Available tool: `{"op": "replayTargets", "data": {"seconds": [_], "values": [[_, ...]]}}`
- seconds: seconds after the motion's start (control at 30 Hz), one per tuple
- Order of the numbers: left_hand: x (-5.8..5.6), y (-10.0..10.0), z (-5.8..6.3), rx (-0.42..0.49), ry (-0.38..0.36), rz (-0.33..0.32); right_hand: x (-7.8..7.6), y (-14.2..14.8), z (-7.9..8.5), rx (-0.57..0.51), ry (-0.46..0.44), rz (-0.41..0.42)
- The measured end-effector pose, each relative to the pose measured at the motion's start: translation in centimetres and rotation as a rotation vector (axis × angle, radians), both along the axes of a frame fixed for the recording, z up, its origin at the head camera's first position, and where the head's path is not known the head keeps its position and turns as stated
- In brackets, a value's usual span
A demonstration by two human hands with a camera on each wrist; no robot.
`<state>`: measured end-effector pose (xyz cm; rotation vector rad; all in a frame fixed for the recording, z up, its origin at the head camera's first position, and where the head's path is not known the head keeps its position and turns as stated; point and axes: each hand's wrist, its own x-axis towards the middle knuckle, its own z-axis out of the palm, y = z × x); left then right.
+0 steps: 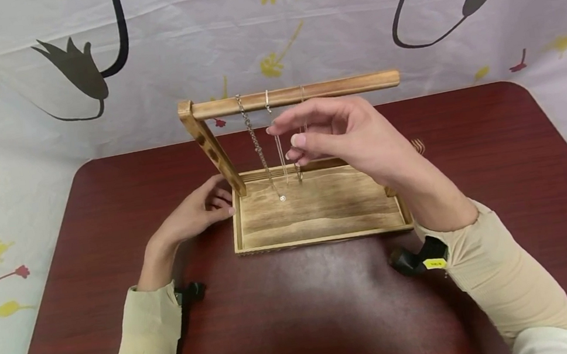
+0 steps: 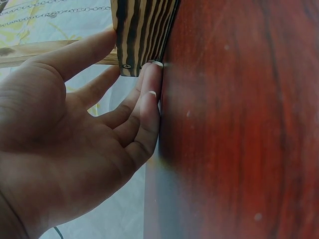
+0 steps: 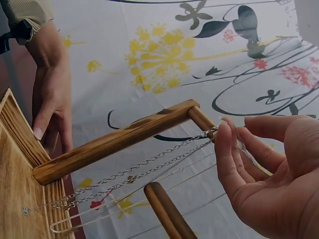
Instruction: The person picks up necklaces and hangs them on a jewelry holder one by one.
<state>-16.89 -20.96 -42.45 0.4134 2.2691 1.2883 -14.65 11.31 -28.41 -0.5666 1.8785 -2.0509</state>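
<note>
A wooden jewellery stand has a tray base [image 1: 341,211], a slanted post [image 1: 214,153] at its left and a top bar [image 1: 357,83]. From the bar hang a chunky silver chain necklace [image 1: 258,144] with a small round pendant, and a thin silver necklace [image 1: 281,153] beside it. My right hand [image 1: 347,131] is raised just below the bar, thumb and index fingertips apart, around another thin chain [image 1: 302,93] that its fingers partly hide. Beside the tray's left end my left hand [image 1: 192,209] rests, its thumb [image 2: 89,52] and fingertips touching the striped wooden end [image 2: 139,35].
The stand is on a dark red table [image 1: 306,316] with rounded far corners. Close behind the table hangs a pale cloth [image 1: 169,67] printed with flowers. A black wrist camera [image 1: 410,259] sits under the right forearm, near the tray's front right corner.
</note>
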Motion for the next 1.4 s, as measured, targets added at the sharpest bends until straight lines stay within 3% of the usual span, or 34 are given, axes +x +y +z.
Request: {"op": "replayTargets", "data": {"seconds": [0.97,1.4], "values": [[0.0,0.1,0.1,0.014,-0.012,0.012,0.7,1.0,-1.9,0.022,0.062,-0.009],[0.1,0.1,0.1,0.010,-0.008,0.010,1.2,3.0,-2.2,0.120,0.102,-0.018]]}}
